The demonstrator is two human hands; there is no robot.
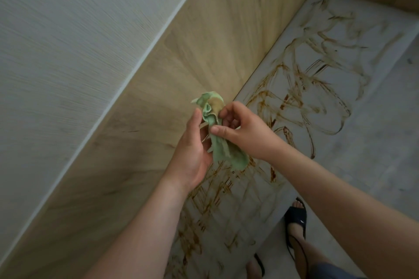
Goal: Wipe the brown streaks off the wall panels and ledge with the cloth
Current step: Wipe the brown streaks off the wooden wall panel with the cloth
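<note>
Left hand [192, 151] and right hand [240, 130] pinch the stained cloth [221, 154]; I'd fold clean side outward before the three-o'clock ledge [385, 120].

The cloth [217, 151] is soft green fabric, matt and crumpled, with a brown-stained patch near its top. The lower wall panel [204, 52] has a light wood-grain finish, smooth with low sheen, and carries faint brown smears. The upper wall panel [56, 29] is pale grey and matt, with a fine linear brushed texture. The trim strip [145, 51] between them is white and smooth. The ledge [374, 108] is grey, mottled, stone-like and matt. Its brown streaks [294, 88] are thin and smeary. The sandal [294, 215] is dark and smooth; its material cannot be determined.
</note>
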